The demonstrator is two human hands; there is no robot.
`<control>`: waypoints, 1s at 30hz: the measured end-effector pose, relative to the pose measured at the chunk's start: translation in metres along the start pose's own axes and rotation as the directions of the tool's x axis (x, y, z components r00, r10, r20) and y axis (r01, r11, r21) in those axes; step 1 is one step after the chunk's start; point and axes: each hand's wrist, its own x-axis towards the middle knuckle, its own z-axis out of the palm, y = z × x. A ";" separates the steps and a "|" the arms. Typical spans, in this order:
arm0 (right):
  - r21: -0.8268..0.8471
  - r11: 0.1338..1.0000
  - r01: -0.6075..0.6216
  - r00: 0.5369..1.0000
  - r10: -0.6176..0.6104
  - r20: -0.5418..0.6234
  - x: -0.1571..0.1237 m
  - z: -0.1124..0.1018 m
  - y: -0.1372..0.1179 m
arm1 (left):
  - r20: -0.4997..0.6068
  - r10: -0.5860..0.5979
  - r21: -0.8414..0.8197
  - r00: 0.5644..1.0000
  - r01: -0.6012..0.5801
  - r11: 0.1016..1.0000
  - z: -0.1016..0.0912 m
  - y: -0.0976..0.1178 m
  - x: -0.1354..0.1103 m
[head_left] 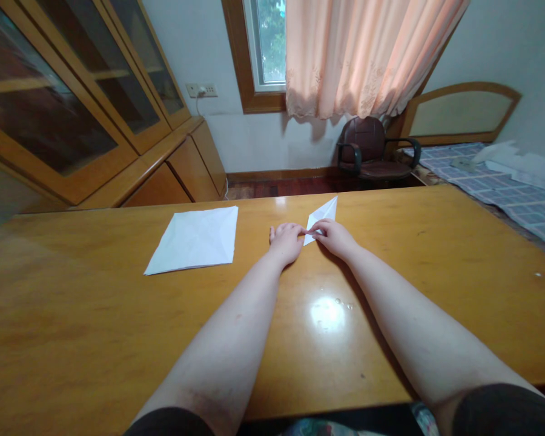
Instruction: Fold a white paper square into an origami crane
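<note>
"Logging head view. Folded paper (326, 212)?"
"One, right of the paper pile (195, 239), on one table (118, 339)."
"Hands?"
"Two, both right of the pile. Right hand (336, 238) pinching the paper's near end; left hand (287, 243) fingers spread, thumb there, grip can't tell."
"Good technique?"
"I'd align edges, press the crease outward."
"Piles?"
"One; sheets uncountable."

- On my feed, a dark brownish-black cloth sleeve (170, 422) on the left arm, ending near the elbow.
- I see a matching dark cloth sleeve (504, 412) on the right.
- Bare forearms (236, 330), tapering.
- Bare left hand (287, 242), bare right hand (338, 239).
</note>
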 end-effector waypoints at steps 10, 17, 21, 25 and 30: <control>-0.028 1.000 0.013 1.000 -0.013 0.008 -0.004 -0.002 -0.008 | -0.033 -0.022 -0.036 0.999 0.021 0.999 -0.002 0.004 -0.002; -0.042 0.999 0.007 1.000 -0.006 0.009 -0.003 -0.001 -0.005 | -0.034 0.007 -0.013 0.999 -0.008 1.000 -0.005 0.005 -0.004; -0.062 0.998 0.017 1.000 -0.016 0.008 -0.003 -0.002 -0.006 | -0.033 0.046 0.022 0.998 -0.046 0.999 -0.008 0.010 -0.006; -0.062 0.998 0.028 1.000 -0.027 0.012 -0.003 -0.004 -0.008 | -0.021 0.082 0.037 0.996 -0.081 0.996 -0.009 0.014 -0.009; -0.043 0.998 0.037 0.999 -0.036 0.024 -0.003 -0.002 -0.008 | 0.014 0.139 0.032 0.990 -0.140 0.990 -0.006 0.014 -0.008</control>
